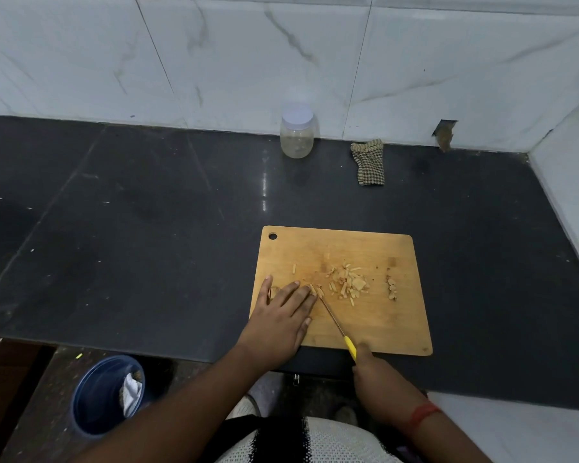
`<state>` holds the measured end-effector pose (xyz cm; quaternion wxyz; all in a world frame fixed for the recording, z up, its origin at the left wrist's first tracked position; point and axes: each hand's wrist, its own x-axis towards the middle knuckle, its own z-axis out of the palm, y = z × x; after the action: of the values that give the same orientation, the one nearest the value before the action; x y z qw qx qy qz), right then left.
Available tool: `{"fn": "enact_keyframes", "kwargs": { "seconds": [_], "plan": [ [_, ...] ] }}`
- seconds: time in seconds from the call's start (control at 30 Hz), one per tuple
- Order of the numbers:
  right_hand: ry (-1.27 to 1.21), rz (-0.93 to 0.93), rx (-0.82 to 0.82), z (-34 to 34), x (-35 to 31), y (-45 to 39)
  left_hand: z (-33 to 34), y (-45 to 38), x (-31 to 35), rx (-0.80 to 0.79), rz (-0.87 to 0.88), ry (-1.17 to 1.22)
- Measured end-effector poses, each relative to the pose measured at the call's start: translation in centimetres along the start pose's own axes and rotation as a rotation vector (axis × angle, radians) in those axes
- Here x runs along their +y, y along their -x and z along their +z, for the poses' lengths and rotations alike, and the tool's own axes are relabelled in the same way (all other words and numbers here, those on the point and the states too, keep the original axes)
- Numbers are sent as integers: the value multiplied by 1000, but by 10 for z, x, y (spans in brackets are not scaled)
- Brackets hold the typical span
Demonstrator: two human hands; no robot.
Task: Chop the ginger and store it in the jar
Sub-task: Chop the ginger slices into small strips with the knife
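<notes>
A wooden cutting board (pixel 375 315) lies on the dark counter. Chopped ginger (pixel 348 284) is piled near its middle, and a small knobbly ginger piece (pixel 391 289) lies to the right. My left hand (pixel 281 319) lies flat on the board's left part, straight fingers pressing ginger strips (pixel 315 289) at the fingertips. My right hand (pixel 378 379) grips the yellow handle of a thin knife (pixel 336 324), whose blade tip meets those strips. A clear jar (pixel 297 135) with a white lid stands closed by the back wall.
A checked cloth (pixel 370 162) lies right of the jar. Below the counter's front edge, on the floor at left, a blue bin (pixel 104 396) holds rubbish. Tiled walls close the back and the right side.
</notes>
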<state>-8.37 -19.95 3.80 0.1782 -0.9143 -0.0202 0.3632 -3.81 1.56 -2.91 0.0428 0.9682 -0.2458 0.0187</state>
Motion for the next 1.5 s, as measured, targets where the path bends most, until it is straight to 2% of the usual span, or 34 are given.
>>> {"fn": "enact_keyframes", "kwargs": {
  "seconds": [0.13,0.33,1.03,1.5],
  "plan": [
    [-85,-67,83,-7,-3,0,0,0,-1,4,4,-1],
    [-56,-110,115,-15,-19,-13,-1,0,-1,18,11,-6],
    [22,-11,43,-19,-17,-20,1,0,-1,14,7,7],
    [-12,-14,-3,-23,-11,-15,0,0,0,11,8,7]
  ]
}}
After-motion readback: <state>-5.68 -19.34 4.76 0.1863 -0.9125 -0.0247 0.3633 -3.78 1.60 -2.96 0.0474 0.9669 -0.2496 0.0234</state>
